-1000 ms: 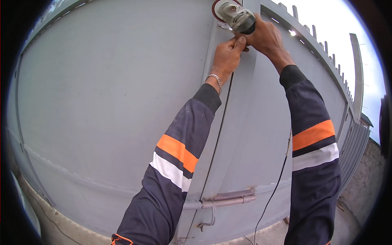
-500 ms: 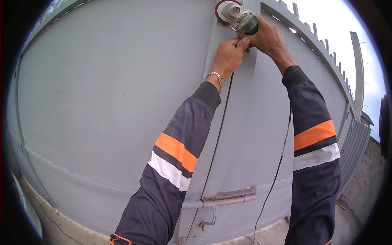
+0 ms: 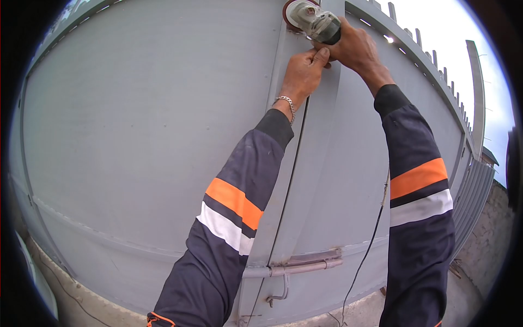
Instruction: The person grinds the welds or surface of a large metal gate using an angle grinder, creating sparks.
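An angle grinder (image 3: 323, 26) is held up against the grey metal gate (image 3: 163, 163), near the top of the seam between its two leaves. Its round disc (image 3: 294, 14), with a reddish-brown rim, sits by a rust-coloured patch on the gate. My right hand (image 3: 357, 48) is wrapped around the grinder's body from the right. Just below the grinder, my left hand (image 3: 303, 73) is closed, thumb up and fingers curled, touching or nearly touching my right hand. What its fingers grip is hidden.
A dark power cord (image 3: 364, 256) hangs beside my right sleeve down to the ground. Lower on the gate is a sliding bolt (image 3: 305, 267) with a bent handle. A concrete post (image 3: 476, 98) rises at the right, beyond a row of spikes; corrugated sheeting (image 3: 473, 196) stands below.
The grinder and both hands have shifted very slightly left and up in view. The cord's lower part has swung a little. Both grips look the same.
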The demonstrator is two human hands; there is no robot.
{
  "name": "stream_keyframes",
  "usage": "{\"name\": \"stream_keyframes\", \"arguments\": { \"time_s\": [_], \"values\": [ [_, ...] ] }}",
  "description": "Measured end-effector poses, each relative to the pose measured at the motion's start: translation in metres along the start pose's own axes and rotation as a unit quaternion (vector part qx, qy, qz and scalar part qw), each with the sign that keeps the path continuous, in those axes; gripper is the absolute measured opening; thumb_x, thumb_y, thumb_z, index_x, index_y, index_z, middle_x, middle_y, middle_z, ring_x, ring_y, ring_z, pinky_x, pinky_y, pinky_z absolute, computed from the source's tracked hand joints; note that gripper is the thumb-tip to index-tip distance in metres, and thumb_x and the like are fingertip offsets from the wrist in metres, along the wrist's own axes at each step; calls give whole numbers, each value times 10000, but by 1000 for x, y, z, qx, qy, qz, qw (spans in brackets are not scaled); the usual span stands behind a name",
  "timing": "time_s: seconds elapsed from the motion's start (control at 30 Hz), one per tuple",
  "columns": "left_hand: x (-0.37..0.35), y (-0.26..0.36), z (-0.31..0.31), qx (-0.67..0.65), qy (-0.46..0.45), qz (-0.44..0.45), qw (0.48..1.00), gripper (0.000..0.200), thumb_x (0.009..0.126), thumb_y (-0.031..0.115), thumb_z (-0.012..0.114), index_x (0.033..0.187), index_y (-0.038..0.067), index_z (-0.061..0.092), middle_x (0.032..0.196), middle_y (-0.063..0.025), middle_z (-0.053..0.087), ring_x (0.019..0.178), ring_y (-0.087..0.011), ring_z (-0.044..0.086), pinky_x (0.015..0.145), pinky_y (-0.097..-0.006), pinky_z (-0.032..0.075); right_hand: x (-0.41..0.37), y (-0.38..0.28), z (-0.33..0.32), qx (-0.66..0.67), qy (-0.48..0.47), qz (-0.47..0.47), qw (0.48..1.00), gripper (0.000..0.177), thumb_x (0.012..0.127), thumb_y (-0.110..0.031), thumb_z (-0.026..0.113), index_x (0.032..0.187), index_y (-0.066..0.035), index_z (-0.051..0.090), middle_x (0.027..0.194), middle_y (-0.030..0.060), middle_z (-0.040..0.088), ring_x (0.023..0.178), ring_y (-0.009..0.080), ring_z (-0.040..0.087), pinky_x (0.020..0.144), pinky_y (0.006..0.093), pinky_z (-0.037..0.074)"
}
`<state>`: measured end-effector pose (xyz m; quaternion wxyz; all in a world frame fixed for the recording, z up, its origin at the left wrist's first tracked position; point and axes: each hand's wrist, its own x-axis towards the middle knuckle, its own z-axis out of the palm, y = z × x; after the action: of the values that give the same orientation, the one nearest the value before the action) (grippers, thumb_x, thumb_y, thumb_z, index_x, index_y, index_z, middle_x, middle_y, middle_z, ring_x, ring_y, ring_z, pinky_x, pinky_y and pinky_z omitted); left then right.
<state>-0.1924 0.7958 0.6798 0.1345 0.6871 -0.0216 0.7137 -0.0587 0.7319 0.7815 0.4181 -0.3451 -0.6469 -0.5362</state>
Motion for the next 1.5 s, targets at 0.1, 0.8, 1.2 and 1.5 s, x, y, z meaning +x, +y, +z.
{"name": "stream_keyframes", "arguments": {
  "time_s": [0.1, 0.8, 1.2, 1.5],
  "values": [
    [3, -2, -2, -23, -5, 15, 1000, 624, 1064, 602, 590, 1140, 16, 790, 868, -6, 718, 683, -67, 481, 646, -271, 441, -2, -2, 0, 10, 24, 9, 1000, 652, 803, -554, 871, 1207, -76, 691, 901, 166, 798, 854, 358, 794, 766, 449, 609],
    [2, -1, 0, 73, -32, 3, 997, 569, 1068, 545, 588, 1106, 19, 802, 916, -95, 761, 874, -184, 662, 823, -351, 520, -8, 13, -4, 34, 5, -17, 999, 655, 733, -530, 876, 1126, -39, 696, 848, 202, 782, 782, 363, 792, 716, 456, 617],
    [2, -5, -2, 30, 4, -2, 1000, 614, 1080, 586, 569, 1149, 18, 792, 951, -40, 753, 940, -137, 628, 879, -316, 495, 3, 0, -1, 34, -10, -9, 999, 694, 736, -571, 854, 1146, -33, 700, 829, 196, 780, 785, 359, 792, 742, 444, 623],
    [7, -4, 0, 35, -29, 10, 999, 614, 1065, 614, 568, 1140, 53, 806, 948, -59, 778, 896, -174, 657, 852, -348, 524, -1, 1, -15, 19, -7, -3, 1000, 649, 777, -538, 864, 1168, -49, 690, 836, 184, 784, 792, 358, 790, 740, 438, 617]
  ]
}}
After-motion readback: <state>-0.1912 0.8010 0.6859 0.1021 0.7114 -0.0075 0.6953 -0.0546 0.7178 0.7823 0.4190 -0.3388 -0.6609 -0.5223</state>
